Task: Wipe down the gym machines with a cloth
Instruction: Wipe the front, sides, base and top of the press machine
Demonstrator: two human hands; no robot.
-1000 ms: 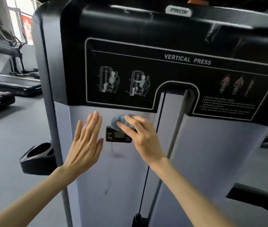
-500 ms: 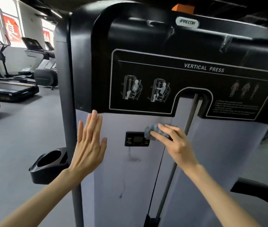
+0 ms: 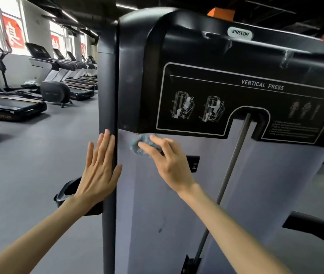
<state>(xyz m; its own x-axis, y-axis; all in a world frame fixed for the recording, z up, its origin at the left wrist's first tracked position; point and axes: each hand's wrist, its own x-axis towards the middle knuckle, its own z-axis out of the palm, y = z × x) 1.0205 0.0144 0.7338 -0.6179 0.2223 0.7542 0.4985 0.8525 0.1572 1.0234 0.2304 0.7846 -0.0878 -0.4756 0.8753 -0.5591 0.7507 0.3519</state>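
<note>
The right hand (image 3: 169,161) grips a cloth (image 3: 139,144) on the grey panel (image 3: 157,204). At its 9 o'clock, the left hand (image 3: 99,165) lies flat on the post (image 3: 107,86).

The right hand (image 3: 169,165) grips a wadded blue cloth (image 3: 139,144) against the machine's grey panel (image 3: 157,204), just under the black instruction placard (image 3: 236,99). The left hand (image 3: 99,171) lies flat, fingers straight, on the dark upright post (image 3: 107,86).

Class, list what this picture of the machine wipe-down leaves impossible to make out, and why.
Head view:
Small display: mostly hidden behind the right hand.
Instruction fine print: blurred, too small to read.
Cup holder: partly covered by the left hand.
Cloth: partly under the fingers.
</note>
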